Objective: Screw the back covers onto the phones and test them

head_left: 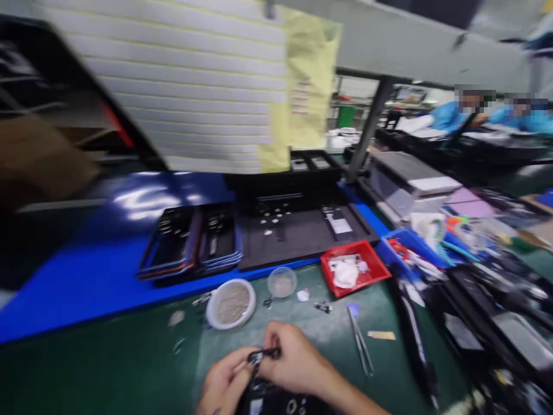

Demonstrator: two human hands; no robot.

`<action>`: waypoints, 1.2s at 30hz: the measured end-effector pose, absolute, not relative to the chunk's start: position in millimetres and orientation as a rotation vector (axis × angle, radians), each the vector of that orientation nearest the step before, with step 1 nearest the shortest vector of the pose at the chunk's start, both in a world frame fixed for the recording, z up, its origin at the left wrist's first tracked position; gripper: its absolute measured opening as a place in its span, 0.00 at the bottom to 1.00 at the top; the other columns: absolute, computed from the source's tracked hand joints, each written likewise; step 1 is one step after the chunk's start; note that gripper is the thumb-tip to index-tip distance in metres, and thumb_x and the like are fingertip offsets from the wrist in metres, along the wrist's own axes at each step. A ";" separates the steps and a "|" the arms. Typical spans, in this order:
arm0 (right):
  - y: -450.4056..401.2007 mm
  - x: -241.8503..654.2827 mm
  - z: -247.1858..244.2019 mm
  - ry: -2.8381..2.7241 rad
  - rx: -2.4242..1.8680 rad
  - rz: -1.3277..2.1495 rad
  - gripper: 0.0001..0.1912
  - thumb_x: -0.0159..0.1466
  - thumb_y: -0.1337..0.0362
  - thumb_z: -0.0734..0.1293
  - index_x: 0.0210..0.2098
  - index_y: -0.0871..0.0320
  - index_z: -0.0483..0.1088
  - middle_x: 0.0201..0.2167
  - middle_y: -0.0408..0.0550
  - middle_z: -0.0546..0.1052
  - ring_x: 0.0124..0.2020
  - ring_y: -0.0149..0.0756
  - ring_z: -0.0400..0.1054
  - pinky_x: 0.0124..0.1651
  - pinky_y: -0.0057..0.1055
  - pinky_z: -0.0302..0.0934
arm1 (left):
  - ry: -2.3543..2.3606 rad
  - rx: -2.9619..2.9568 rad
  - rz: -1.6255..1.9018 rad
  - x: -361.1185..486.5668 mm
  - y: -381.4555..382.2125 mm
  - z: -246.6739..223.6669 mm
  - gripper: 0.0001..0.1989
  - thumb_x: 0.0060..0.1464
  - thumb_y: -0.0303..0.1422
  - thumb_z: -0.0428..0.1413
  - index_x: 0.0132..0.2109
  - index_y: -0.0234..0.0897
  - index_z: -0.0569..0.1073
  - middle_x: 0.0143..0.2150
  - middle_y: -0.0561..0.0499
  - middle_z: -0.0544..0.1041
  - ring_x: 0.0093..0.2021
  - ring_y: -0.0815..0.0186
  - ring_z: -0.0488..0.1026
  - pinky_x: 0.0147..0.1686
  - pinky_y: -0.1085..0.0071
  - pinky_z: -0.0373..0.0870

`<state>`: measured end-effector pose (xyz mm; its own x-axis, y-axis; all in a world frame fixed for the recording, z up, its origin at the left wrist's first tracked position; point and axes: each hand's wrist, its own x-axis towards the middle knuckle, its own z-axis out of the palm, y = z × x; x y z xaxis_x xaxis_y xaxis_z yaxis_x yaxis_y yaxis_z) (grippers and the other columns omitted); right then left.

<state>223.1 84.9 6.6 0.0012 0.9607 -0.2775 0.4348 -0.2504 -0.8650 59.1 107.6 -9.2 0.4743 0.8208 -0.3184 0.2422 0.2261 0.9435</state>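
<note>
At the bottom centre my left hand (227, 380) has its fingers closed on a dark device (276, 400) that runs off the lower edge. My right hand (296, 357) pinches a small black part (270, 352) at the top of that device, close to my left fingertips. A white bowl (232, 304) of tiny pieces stands just beyond my hands, with a smaller clear cup (282, 283) behind it. Metal tweezers (360, 340) lie on the green mat to the right of my right hand.
A red tray (355, 268) and a blue bin (413, 253) stand beyond the tweezers. Stacked phone frames (190, 242) and a black tray (298, 236) rest on a blue surface. A black tool (413, 340) lies at right. Two people in blue sit far right.
</note>
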 end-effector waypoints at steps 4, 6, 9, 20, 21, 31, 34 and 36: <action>84.1 228.0 6.1 -1.477 -1.595 1.217 0.06 0.50 0.70 0.65 0.25 0.56 0.62 0.20 0.36 0.63 0.24 0.30 0.57 0.27 0.25 0.50 | 0.991 1.234 0.568 62.8 108.9 -6.3 0.15 0.50 0.41 0.55 0.35 0.31 0.77 0.28 0.48 0.77 0.29 0.63 0.71 0.29 0.73 0.65; 83.5 230.5 6.1 -1.488 -1.535 1.271 0.05 0.52 0.71 0.64 0.25 0.56 0.61 0.20 0.36 0.62 0.24 0.30 0.57 0.28 0.26 0.50 | 0.951 1.186 0.575 64.0 107.7 -8.1 0.15 0.51 0.39 0.54 0.35 0.30 0.76 0.26 0.49 0.75 0.26 0.65 0.69 0.26 0.75 0.61; 82.8 231.4 8.8 -1.467 -1.493 1.334 0.05 0.52 0.71 0.63 0.26 0.56 0.60 0.21 0.36 0.62 0.24 0.30 0.56 0.28 0.26 0.50 | 0.918 1.155 0.584 63.0 103.7 -11.6 0.14 0.50 0.36 0.54 0.36 0.28 0.76 0.24 0.49 0.73 0.24 0.67 0.66 0.24 0.76 0.57; 82.4 225.9 9.0 -1.498 -1.602 1.224 0.07 0.51 0.72 0.63 0.25 0.56 0.60 0.21 0.37 0.62 0.26 0.32 0.57 0.29 0.27 0.50 | 0.893 1.157 0.611 62.8 104.7 -12.1 0.13 0.49 0.33 0.52 0.36 0.29 0.76 0.24 0.50 0.72 0.23 0.67 0.65 0.23 0.75 0.56; 82.6 227.4 10.2 -1.492 -1.573 1.251 0.07 0.52 0.72 0.63 0.26 0.56 0.60 0.22 0.37 0.62 0.26 0.31 0.57 0.29 0.27 0.51 | 0.887 1.154 0.610 62.6 104.9 -10.7 0.13 0.49 0.33 0.52 0.35 0.29 0.76 0.23 0.51 0.72 0.23 0.68 0.64 0.23 0.75 0.56; 84.0 238.4 24.4 -1.403 -1.318 1.536 0.05 0.56 0.70 0.65 0.30 0.59 0.63 0.25 0.39 0.65 0.28 0.32 0.59 0.33 0.28 0.55 | 0.793 1.100 0.607 56.3 105.3 -5.9 0.14 0.47 0.31 0.51 0.38 0.29 0.77 0.26 0.49 0.76 0.25 0.67 0.67 0.26 0.75 0.58; 82.9 236.9 22.8 -1.428 -1.330 1.491 0.04 0.56 0.70 0.65 0.30 0.58 0.63 0.25 0.39 0.65 0.28 0.32 0.59 0.32 0.29 0.55 | 0.808 1.103 0.617 56.9 104.8 -4.6 0.13 0.47 0.31 0.52 0.38 0.29 0.77 0.25 0.49 0.76 0.25 0.67 0.67 0.25 0.75 0.58; 82.1 235.4 21.9 -1.473 -1.358 1.428 0.04 0.56 0.71 0.64 0.30 0.58 0.63 0.25 0.39 0.65 0.28 0.32 0.59 0.32 0.29 0.55 | 0.820 1.103 0.629 57.9 104.8 -4.3 0.13 0.47 0.31 0.53 0.37 0.29 0.77 0.25 0.49 0.76 0.25 0.67 0.68 0.25 0.75 0.58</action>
<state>235.4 82.1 21.9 -0.2350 0.9528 -0.1923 0.2217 -0.1401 -0.9650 57.9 104.8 -4.3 0.5602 0.7877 -0.2563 -0.0424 0.3362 0.9408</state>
